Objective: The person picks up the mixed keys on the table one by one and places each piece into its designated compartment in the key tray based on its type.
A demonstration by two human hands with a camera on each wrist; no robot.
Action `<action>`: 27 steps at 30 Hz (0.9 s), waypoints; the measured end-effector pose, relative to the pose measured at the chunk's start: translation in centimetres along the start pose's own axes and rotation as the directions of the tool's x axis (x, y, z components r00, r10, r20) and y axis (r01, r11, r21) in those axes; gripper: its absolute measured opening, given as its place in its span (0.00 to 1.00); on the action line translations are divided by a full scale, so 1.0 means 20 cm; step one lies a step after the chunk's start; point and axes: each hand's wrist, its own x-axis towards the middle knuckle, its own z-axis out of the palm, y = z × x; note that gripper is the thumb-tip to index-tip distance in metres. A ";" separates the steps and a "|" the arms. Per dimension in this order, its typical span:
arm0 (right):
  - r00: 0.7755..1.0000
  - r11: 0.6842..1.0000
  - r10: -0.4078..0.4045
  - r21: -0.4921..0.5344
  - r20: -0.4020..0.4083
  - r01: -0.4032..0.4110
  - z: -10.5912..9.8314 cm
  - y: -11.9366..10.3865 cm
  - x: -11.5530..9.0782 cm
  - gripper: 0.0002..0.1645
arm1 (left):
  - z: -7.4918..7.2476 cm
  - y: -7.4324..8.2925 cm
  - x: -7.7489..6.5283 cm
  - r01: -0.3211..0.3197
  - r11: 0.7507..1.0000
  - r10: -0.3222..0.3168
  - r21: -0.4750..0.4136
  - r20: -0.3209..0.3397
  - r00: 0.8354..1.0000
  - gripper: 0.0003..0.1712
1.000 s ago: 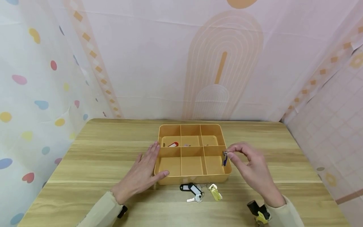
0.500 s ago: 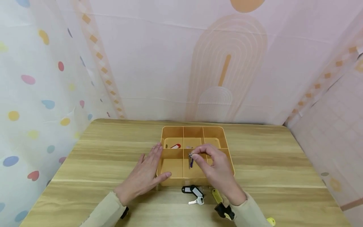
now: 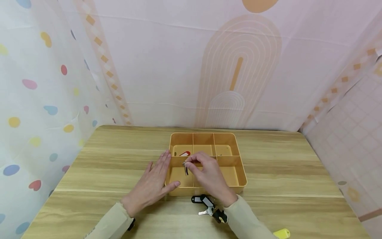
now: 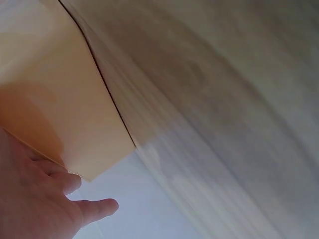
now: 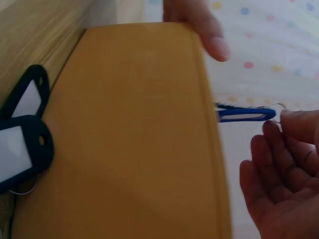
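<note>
My right hand (image 3: 210, 177) pinches the metal ring of a blue key tag (image 5: 246, 115) with a key on it. Tag and key hang over the front left compartment of an orange six-compartment organizer box (image 3: 182, 191). My left hand (image 3: 149, 191) rests along the box's left wall, fingers straight, with the thumb over the front left corner. In the left wrist view that hand (image 4: 40, 199) lies at the box's edge. A red key tag (image 3: 185, 153) is in the back left compartment.
Just in front of the box lie black key tags (image 3: 206, 200) and a silver key (image 3: 206, 211), partly covered by my right wrist. A yellow key tag (image 3: 282, 233) shows beside the right sleeve (image 3: 247, 215). Patterned cloth (image 3: 167, 66) hangs behind the table (image 3: 283, 166).
My right hand has carried the blue key tag leftward, from over the front right compartment to the front left one. The left hand has stayed on the box.
</note>
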 end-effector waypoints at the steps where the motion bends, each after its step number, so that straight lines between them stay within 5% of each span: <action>1: 1.000 1.000 -0.001 -0.023 0.006 0.002 0.01 0.00 0.00 0.02 | 0.00 0.00 0.00 -0.001 1.000 0.001 0.005 0.001 1.000 0.57; 10: 0.996 0.974 -0.074 -0.209 0.059 0.085 0.06 0.04 0.01 0.02 | 0.00 0.00 0.00 -0.014 1.000 0.014 0.016 0.005 1.000 0.57; 27: 0.978 0.911 -0.109 -0.377 0.176 0.169 0.11 0.08 0.03 0.04 | -0.01 0.00 0.00 -0.023 0.999 0.023 0.026 -0.003 1.000 0.57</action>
